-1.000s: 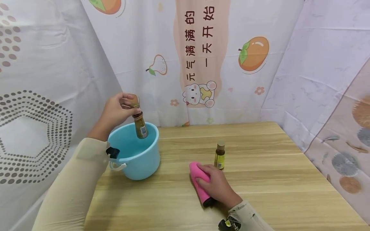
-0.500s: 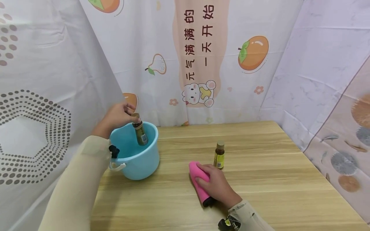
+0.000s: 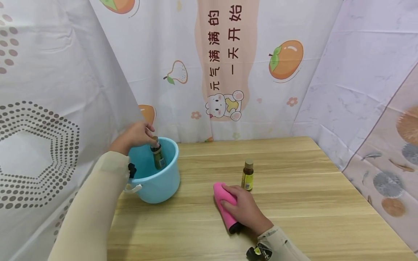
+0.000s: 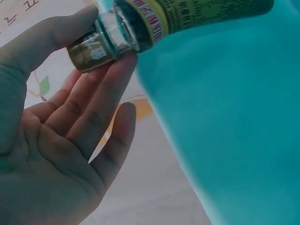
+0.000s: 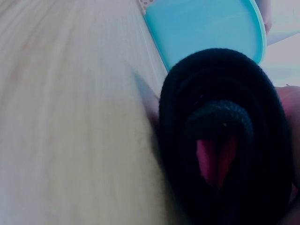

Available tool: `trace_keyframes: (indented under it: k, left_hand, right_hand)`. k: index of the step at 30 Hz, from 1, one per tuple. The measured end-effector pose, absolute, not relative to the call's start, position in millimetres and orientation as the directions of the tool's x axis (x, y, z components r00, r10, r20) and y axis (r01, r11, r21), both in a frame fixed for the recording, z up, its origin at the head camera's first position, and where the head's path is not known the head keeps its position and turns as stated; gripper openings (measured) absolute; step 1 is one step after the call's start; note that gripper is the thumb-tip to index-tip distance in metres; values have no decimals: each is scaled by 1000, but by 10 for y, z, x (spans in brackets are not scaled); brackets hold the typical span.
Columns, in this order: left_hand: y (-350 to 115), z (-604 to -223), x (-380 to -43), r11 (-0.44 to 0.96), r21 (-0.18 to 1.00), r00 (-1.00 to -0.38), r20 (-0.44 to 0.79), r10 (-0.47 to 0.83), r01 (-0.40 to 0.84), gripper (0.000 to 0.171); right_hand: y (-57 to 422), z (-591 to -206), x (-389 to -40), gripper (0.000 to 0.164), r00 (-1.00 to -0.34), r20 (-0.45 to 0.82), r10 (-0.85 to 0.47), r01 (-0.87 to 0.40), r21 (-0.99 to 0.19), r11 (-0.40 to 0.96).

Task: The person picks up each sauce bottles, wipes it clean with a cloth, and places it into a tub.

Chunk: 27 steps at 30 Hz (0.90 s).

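My left hand (image 3: 136,135) is at the mouth of a light blue bucket (image 3: 160,189), its thumb and fingers pinching a small glass bottle by its brownish cap and neck. The bottle (image 3: 159,160) hangs slightly tilted inside the bucket; its printed label (image 4: 194,16) shows in the left wrist view. On the table, my right hand (image 3: 245,209) grips a pink roll (image 3: 223,211) of soft material with a black end (image 3: 235,227). Seen end-on in the right wrist view, the roll has thick black layers (image 5: 220,61) around a pink inside.
A small dark bottle (image 3: 248,177) with a yellow label and a tan cap stands upright just beyond my right hand. The bucket's white handle (image 3: 133,188) hangs at its front left. Printed curtains (image 3: 183,43) rise behind the wooden table (image 3: 294,203).
My left hand has lowered the bottle deeper into the bucket. The right hand stays in place on the pink roll.
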<state>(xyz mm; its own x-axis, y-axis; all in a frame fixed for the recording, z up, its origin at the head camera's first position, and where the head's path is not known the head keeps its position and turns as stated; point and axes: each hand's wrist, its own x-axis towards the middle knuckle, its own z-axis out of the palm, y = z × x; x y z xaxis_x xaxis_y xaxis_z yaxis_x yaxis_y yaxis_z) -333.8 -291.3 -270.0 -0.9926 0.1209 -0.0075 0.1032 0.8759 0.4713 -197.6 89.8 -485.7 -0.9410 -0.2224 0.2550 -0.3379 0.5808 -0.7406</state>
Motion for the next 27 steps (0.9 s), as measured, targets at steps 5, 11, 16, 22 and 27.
trace_keyframes:
  k: [5,11,16,22,27]
  left_hand:
    - [-2922,-2748,-3371,889,449,-993,-33,117,90,67]
    - [-2931,-2803,-3389,895,440,-994,-35,102,76,63]
    - [-2943,-2859,-3399,891,447,-992,-53,117,81,50]
    - [-2990,-2931,-3414,867,493,-986,-100,136,70,48]
    - [-3052,-2989,-3431,859,509,-980,-139,144,54,51]
  right_hand:
    - [905,-4862,-1980,54,-943,244,-225,-331,-744,581]
    - [907,-4864,-1977,54,-945,237,-225,-325,-749,578]
    - [906,-4866,-1980,54,-943,244,-225,-331,-746,578]
    - [902,-4864,-1979,54,-943,244,-227,-332,-741,584]
    - [903,-4861,-1978,54,-944,238,-228,-328,-740,587]
